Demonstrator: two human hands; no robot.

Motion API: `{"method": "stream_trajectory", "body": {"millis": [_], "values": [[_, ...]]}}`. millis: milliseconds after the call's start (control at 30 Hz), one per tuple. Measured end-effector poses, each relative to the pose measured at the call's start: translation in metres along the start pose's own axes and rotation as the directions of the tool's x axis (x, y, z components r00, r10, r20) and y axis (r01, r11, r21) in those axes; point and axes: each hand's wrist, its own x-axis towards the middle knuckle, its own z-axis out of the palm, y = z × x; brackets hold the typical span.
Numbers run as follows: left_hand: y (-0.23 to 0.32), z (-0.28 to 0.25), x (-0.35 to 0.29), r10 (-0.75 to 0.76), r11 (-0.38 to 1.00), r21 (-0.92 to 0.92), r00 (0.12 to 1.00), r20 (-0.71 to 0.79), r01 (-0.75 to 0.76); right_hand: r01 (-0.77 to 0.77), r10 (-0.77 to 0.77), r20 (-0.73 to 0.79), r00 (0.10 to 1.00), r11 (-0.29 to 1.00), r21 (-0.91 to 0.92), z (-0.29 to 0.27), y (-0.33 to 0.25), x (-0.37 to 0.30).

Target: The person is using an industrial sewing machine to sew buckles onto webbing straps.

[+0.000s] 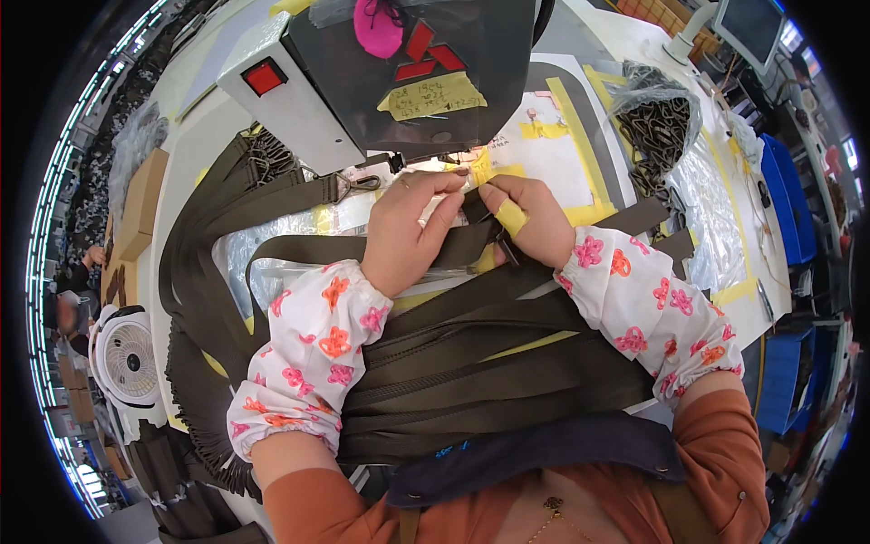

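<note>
My left hand (410, 228) is closed, its thumb and fingertips at a dark olive webbing strap (467, 247) just below the sewing machine's head (426, 82). Opposite it, my right hand (533, 218) grips the same strap between thumb and curled fingers. Yellow tape (511, 218) is wrapped round a digit of that hand. A small dark piece of hardware (507, 250) shows at the strap under my right hand; its kind is unclear. Part of the strap is hidden behind my left hand. A metal snap hook (362, 183) on another strap lies left of my left fingers.
Many olive straps (489, 363) lie piled before me and curve off to the left. A plastic bag of metal hooks (654, 122) sits at the back right. A white fan (129, 358) stands at the left, blue bins (787, 199) at the right. Another person's hand (93, 257) shows far left.
</note>
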Motion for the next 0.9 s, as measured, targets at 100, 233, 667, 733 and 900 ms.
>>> {"method": "stream_trajectory", "body": {"millis": [100, 233, 667, 733, 900], "values": [[0.032, 0.013, -0.005, 0.454, 0.887, 0.129, 0.888, -0.076, -0.443, -0.246, 0.264, -0.036, 0.964, 0.933, 0.262, -0.019, 0.001, 0.016], [0.005, 0.023, -0.022, 0.246, 0.948, 0.136, 0.931, 0.268, -0.289, -0.371, 0.335, 0.163, 0.928, 0.869, 0.326, -0.028, -0.009, 0.016], [-0.04, 0.012, -0.003, 0.277, 0.85, 0.447, 0.958, 0.074, -0.28, -0.201, 0.187, 0.076, 0.98, 0.887, 0.415, -0.028, 0.017, 0.026], [-0.044, 0.012, -0.003, 0.181, 0.813, 0.526, 0.967, 0.18, -0.25, 0.416, -0.438, -0.07, 0.896, 0.886, -0.207, -0.018, 0.026, 0.023], [-0.05, 0.015, -0.001, 0.126, 0.836, 0.482, 0.946, 0.298, -0.263, 0.264, -0.329, -0.109, 0.938, 0.881, -0.392, -0.026, 0.023, 0.034]]}}
